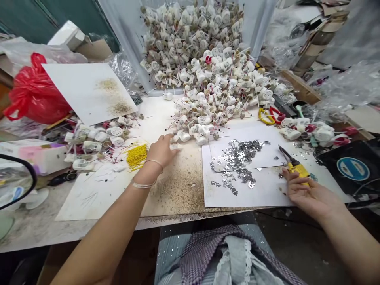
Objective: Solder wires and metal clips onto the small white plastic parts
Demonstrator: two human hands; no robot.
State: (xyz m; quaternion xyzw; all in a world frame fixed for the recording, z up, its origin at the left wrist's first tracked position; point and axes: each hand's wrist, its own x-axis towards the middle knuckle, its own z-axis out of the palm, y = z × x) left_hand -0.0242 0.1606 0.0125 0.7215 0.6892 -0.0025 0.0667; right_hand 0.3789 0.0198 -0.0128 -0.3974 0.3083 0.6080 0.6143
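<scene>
My left hand (162, 152) reaches over the board to the near edge of a heap of white plastic parts with thin wires (204, 103). Its thumb and forefinger are apart, close to the nearest white pieces; I see nothing held between them. Just left of it lies a bundle of yellow wires (137, 156). On the right, my right hand (308, 194) is closed around a yellow-handled tool with a dark pointed tip (298, 170). The tip points up and left, toward small shiny metal pieces (242, 154) spread on white sheets (213, 194).
A large clear bin (123, 35) lies behind, spilling white parts. Red and yellow handles (271, 115) lie at its right. A white board (80, 91) leans over more parts by a red bag (38, 95). A black box (350, 166) stands far right. Brown grit (178, 190) covers the board.
</scene>
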